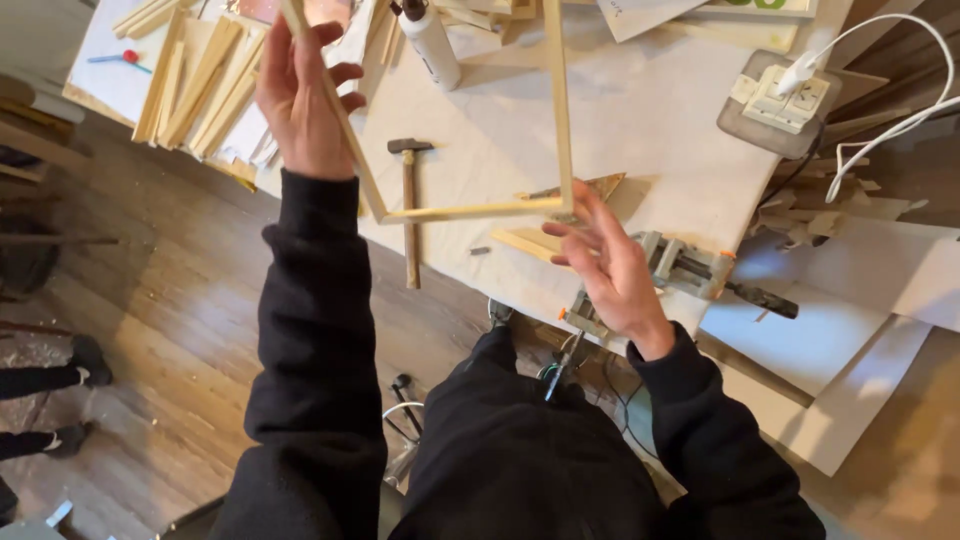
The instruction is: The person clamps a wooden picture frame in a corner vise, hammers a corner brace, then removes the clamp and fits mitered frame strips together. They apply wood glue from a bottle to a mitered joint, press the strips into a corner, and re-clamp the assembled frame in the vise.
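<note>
Hammer (410,210) on white table (660,120)

left hand (300,95) raised, grip closed, right hand (610,265) fingers spread

Woodworking workshop, hammer (410,210), clamp vise (680,265), stacked wooden strips (200,85), glue bottle (430,45)
</note>
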